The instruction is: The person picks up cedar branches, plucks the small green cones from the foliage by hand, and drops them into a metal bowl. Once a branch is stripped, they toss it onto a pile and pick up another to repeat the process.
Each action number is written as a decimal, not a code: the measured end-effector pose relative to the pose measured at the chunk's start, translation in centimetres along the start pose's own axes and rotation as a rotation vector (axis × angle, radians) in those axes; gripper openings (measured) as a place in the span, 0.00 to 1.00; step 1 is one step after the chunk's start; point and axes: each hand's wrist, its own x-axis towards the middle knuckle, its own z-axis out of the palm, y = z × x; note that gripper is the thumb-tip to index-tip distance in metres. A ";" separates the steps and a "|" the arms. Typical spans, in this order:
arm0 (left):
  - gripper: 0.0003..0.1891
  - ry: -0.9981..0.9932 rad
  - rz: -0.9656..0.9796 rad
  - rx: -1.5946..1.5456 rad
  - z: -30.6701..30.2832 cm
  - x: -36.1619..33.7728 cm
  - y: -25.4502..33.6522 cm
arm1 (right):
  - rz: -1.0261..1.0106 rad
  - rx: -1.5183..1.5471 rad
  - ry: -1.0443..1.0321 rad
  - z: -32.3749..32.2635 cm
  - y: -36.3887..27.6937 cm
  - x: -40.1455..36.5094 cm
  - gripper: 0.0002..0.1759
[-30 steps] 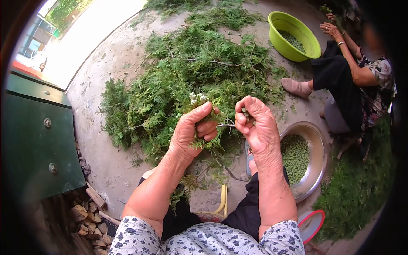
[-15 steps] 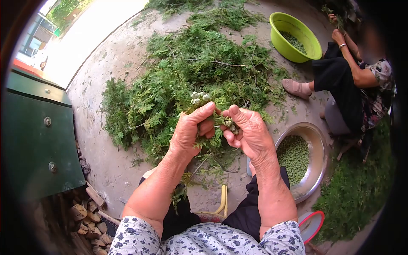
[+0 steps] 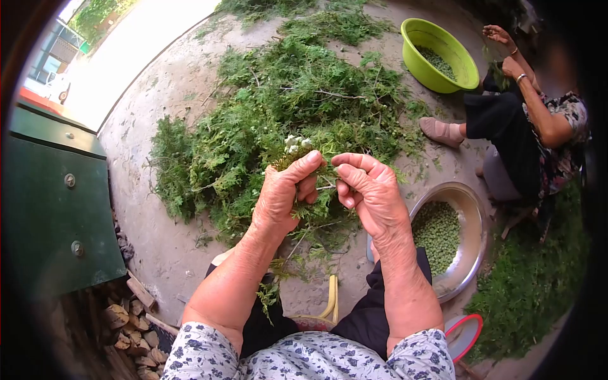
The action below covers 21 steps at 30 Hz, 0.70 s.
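Note:
My left hand (image 3: 283, 190) is closed around a leafy conifer sprig (image 3: 282, 157), with a cluster of pale green cones (image 3: 296, 145) standing above the thumb. Close beside it, my right hand (image 3: 370, 193) has its fingers curled and the thumb near the index finger; what they hold, if anything, is hidden. A thin stem (image 3: 325, 187) shows between the two hands. Beneath and beyond them lies a heap of green conifer branches (image 3: 266, 114). To the right of my right forearm stands a metal bowl (image 3: 479, 244) holding many small green cones (image 3: 437, 235).
A yellow-green basin (image 3: 465, 69) with cones stands at the back right, beside a seated person (image 3: 506, 120). More branches (image 3: 525, 285) lie at the right. A red-rimmed round object (image 3: 479, 332) is near my right elbow. Green metal panel (image 3: 57, 209) and chopped wood (image 3: 136, 335) are at left.
My right hand has shifted slightly, and the cones seen at its fingertips no longer show. My left hand keeps its sprig. The other person's hands have moved apart, with one lower.

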 end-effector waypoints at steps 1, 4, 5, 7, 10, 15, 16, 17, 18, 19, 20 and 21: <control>0.10 -0.002 -0.012 0.007 0.0 -0.1 0.1 | -0.024 -0.014 0.008 0.1 0.0 0.0 0.07; 0.09 -0.012 -0.018 0.054 0.4 -0.2 -0.3 | -0.160 -0.098 0.171 0.7 0.6 -0.3 0.07; 0.07 -0.020 -0.011 0.093 0.6 -0.3 -0.4 | -0.161 -0.098 0.171 0.6 0.7 -0.2 0.07; 0.07 -0.017 -0.003 0.092 0.8 -0.3 -0.5 | -0.145 0.088 0.180 0.2 1.0 0.1 0.06; 0.08 -0.009 0.011 0.102 0.8 -0.4 -0.5 | -0.158 0.153 0.253 0.3 1.3 0.1 0.06; 0.08 0.035 0.074 0.209 0.3 -0.4 -0.5 | -0.267 0.186 0.266 -1.3 -1.3 0.6 0.04; 0.08 0.036 0.075 0.209 0.4 -0.4 -0.7 | -0.223 0.195 0.234 -1.0 -1.7 0.3 0.04; 0.07 0.032 0.093 0.220 0.5 -0.3 -0.8 | -0.207 0.171 0.171 -0.8 -1.6 0.1 0.04; 0.06 0.028 0.111 0.230 0.6 -0.3 -1.0 | -0.192 0.148 0.110 -0.6 -1.4 0.0 0.04; 0.05 0.004 0.126 0.259 0.4 -0.2 -1.1 | -0.218 0.094 0.032 -0.6 -1.1 -0.1 0.06; 0.05 0.004 0.125 0.259 0.4 -0.2 -1.1 | -0.217 0.095 0.032 -0.4 -1.0 -0.3 0.06; 0.06 0.008 0.164 0.329 0.5 -0.3 -1.2 | -0.220 -0.046 0.038 -0.1 -1.0 -0.5 0.08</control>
